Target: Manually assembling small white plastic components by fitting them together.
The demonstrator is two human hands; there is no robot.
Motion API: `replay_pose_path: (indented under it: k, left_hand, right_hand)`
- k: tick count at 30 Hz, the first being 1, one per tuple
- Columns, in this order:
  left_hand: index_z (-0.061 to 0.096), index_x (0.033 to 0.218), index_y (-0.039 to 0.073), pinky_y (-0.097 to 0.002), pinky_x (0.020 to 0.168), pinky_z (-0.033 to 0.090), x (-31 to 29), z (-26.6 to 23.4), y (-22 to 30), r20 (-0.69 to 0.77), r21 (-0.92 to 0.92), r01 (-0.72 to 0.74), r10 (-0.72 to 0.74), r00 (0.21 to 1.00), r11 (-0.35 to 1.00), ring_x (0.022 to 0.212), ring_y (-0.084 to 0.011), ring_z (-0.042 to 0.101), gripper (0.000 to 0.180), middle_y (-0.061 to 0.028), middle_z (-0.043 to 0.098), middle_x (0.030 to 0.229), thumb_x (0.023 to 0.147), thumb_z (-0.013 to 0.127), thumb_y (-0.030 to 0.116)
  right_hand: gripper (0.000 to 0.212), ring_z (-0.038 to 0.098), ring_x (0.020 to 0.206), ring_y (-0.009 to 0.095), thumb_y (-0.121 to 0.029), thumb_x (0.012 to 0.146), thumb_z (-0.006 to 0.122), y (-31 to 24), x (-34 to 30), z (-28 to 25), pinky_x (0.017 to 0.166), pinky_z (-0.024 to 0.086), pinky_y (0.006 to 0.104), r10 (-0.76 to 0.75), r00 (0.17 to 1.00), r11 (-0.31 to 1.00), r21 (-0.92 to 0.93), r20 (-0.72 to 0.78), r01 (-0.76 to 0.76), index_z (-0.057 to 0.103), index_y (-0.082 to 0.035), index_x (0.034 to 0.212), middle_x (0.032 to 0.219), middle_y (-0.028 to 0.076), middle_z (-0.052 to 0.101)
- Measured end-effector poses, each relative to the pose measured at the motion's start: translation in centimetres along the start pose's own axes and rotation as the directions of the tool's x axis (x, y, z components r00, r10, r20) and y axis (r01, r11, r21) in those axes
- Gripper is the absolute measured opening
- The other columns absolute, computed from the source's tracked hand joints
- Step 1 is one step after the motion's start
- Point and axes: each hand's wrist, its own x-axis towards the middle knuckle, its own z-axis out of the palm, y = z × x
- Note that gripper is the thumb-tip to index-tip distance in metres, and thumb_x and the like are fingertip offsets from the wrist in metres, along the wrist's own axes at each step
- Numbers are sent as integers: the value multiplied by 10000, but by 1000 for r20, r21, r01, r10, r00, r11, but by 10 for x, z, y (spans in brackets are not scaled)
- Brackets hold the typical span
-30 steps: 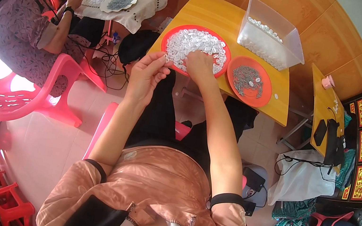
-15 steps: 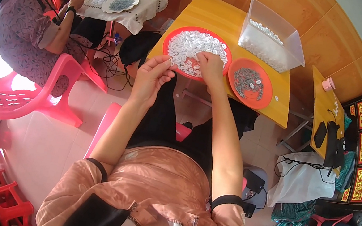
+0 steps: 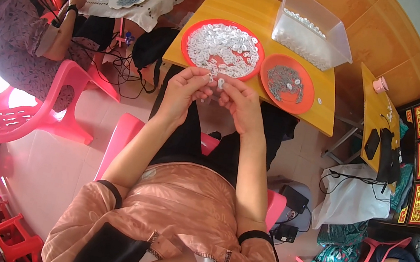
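My left hand is pinched at the near edge of the table, thumb against fingertips, with a small white piece between them. Close beside it, my right hand grips a small white oval plastic piece with its thumb and finger. A narrow gap separates the two hands. Just beyond them is a red plate spread with many loose white oval pieces. To its right, an orange plate carries a heap of small grey metal pieces and a few white ones.
A clear plastic bin of white pieces stands at the back of the yellow table. One loose white piece lies near the table's right edge. At left, a co-worker sits by a cloth-covered table. Black cables trail below.
My right hand has left the white pieces in the red plate and come back toward me with one piece, beside my left hand. The whole view has shifted slightly.
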Motion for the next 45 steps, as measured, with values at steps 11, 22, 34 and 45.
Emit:
replay_pose_path:
  k: [11, 22, 34, 45]
  left_hand:
    - [584, 979, 30, -185, 642, 493, -11, 18, 4, 77, -82, 98, -92, 993, 992, 701, -87, 615, 134, -58, 656, 852, 875, 593, 114]
    - [546, 1023, 26, -171, 631, 495, -8, 10, 4, 211, -338, 193, -126, 969, 921, 693, -76, 607, 136, -50, 644, 848, 906, 545, 95]
    - [572, 1001, 35, -183, 631, 484, -16, 20, 5, 210, -190, 144, -103, 972, 971, 700, -74, 597, 131, -56, 654, 872, 898, 560, 115]
    - [586, 976, 28, -186, 610, 450, -17, 23, 4, 64, 153, -102, 93, 994, 983, 665, -76, 593, 125, -59, 661, 835, 864, 600, 83]
  right_hand:
    - [257, 506, 643, 32, -66, 879, 548, -7, -28, 15, 591, 434, 172, -174, 983, 985, -3, -57, 174, 616, 5, 1116, 785, -10, 596]
    - [244, 587, 736, 80, -29, 863, 573, -18, -35, 24, 684, 488, 203, -171, 985, 985, 11, 8, 171, 603, 38, 1096, 931, 54, 652]
    - [228, 532, 670, 54, -111, 891, 590, -11, -33, 19, 632, 459, 194, -205, 974, 978, 31, -92, 209, 631, 24, 1070, 842, 19, 627]
    - [294, 496, 648, 57, -80, 871, 606, -11, -32, 15, 607, 433, 205, -215, 965, 974, 45, -147, 224, 583, 38, 1140, 807, 13, 597]
